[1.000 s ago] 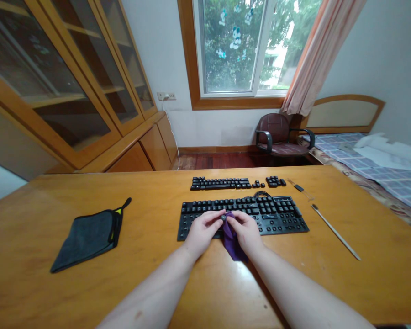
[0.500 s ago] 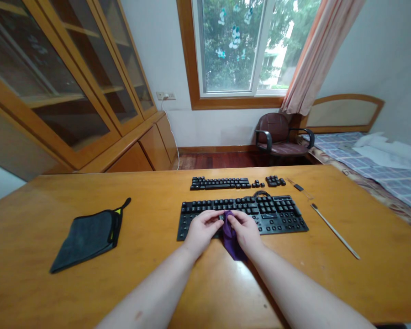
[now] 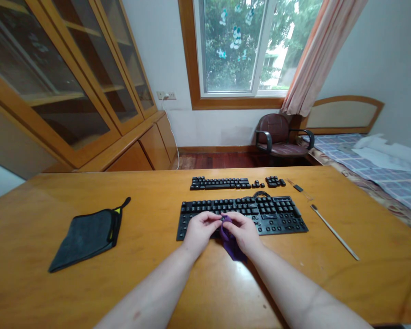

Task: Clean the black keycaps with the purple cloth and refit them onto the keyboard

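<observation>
My right hand is closed on a purple cloth, whose loose end hangs toward the desk's near side. Fingertips of my left hand pinch a small dark piece, apparently a keycap, against the cloth; the fingers mostly hide it. Both hands meet over the front of a black keyboard. Its upper rows carry keycaps, while many lower positions show bare switches. Behind it, removed black keycaps lie in rows, with a smaller group of number keys to their right.
A folded grey cloth lies at the left on the wooden desk. On the right are a wire keycap puller and a thin brush. A chair stands beyond the desk.
The right fingers and the purple cloth have shifted slightly, with the cloth now folded round between the fingertips. The small piece is more covered. The keyboard and loose keycaps stay put.
</observation>
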Demonstrator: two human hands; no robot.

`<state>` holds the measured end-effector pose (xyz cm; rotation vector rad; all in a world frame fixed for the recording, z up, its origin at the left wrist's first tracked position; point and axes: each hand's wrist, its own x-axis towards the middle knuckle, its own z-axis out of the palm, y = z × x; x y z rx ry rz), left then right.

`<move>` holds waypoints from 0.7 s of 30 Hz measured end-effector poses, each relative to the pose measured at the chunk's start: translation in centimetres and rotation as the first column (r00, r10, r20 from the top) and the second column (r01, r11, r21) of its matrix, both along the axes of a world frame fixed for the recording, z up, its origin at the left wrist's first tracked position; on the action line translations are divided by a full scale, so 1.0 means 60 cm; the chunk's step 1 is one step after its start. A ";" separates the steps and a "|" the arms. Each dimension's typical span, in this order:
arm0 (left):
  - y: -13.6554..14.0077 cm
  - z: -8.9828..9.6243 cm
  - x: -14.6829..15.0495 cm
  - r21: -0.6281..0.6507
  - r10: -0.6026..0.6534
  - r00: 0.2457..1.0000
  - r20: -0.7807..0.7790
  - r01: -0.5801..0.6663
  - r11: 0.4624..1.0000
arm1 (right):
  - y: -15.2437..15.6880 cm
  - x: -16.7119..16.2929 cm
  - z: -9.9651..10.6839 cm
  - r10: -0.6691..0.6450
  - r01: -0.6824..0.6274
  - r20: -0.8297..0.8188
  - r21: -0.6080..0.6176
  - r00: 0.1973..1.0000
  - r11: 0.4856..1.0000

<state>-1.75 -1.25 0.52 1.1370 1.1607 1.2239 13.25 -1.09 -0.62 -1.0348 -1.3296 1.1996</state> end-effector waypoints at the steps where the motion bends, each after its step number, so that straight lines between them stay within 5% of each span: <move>1: 0.000 0.000 0.000 0.011 0.000 1.000 -0.013 0.000 1.000 | 0.000 0.000 0.001 -0.001 0.001 -0.006 -0.010 1.000 1.000; 11: 0.001 0.006 -0.001 0.073 0.028 0.990 -0.135 -0.018 0.997 | 0.002 0.003 0.011 -0.028 0.021 -0.049 -0.131 0.998 0.991; 21: -0.002 0.007 -0.003 0.150 0.019 0.981 -0.192 0.010 0.989 | 0.002 0.006 0.014 -0.046 0.044 -0.009 -0.102 0.999 0.994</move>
